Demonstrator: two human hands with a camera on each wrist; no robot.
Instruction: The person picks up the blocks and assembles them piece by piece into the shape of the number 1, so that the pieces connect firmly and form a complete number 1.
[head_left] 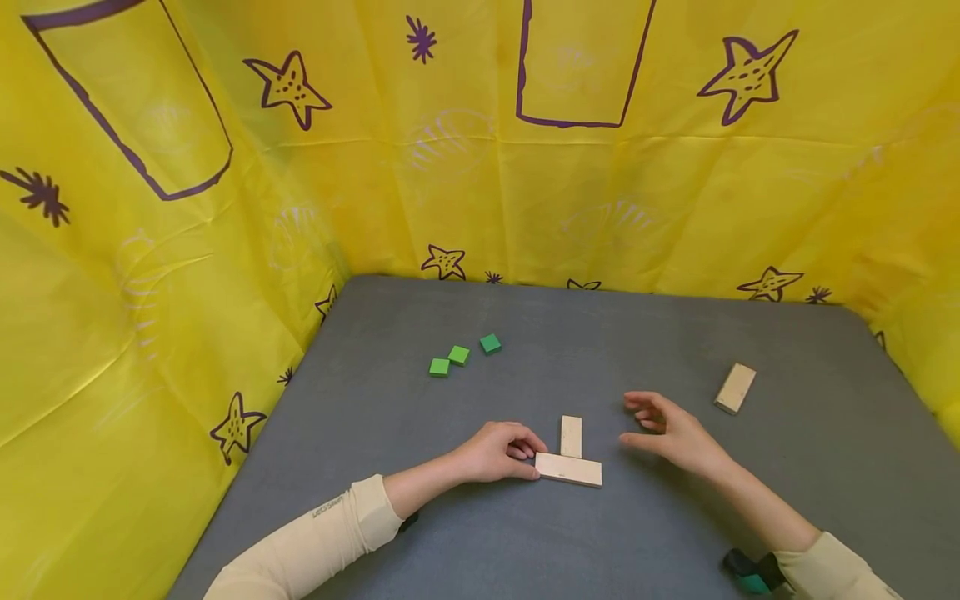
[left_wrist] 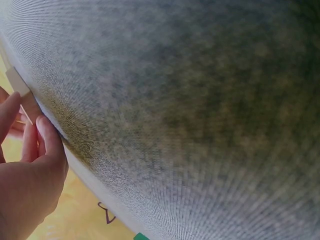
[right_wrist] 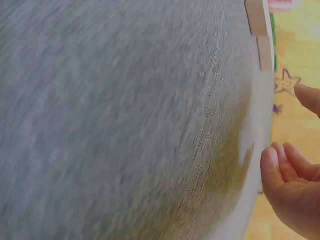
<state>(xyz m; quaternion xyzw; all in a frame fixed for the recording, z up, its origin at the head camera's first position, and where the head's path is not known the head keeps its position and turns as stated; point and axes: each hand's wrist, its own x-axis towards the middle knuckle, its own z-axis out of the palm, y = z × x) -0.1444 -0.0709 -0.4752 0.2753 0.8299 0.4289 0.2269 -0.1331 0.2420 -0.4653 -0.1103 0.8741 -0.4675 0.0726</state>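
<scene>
My left hand [head_left: 497, 452] pinches the left end of a pale wooden block [head_left: 570, 470], thumb and fingertips at its end. In the left wrist view, the fingertips [left_wrist: 47, 127] lie against that block. A second wooden block [head_left: 572, 437] lies behind it, pointing away, its near end against the first block's far side so the two form an upside-down T. To the right of the pair is my right hand [head_left: 678, 435], fingers loosely bent and thumb apart, holding nothing. In the right wrist view the right hand [right_wrist: 295, 190] has a gap between thumb and fingers.
Three small green tiles [head_left: 459, 356] lie at the back left of the grey table [head_left: 637, 333]. Another wooden block [head_left: 735, 388] lies to the right, beyond the right hand. Yellow cloth [head_left: 465, 192] with purple drawings hangs behind and at both sides.
</scene>
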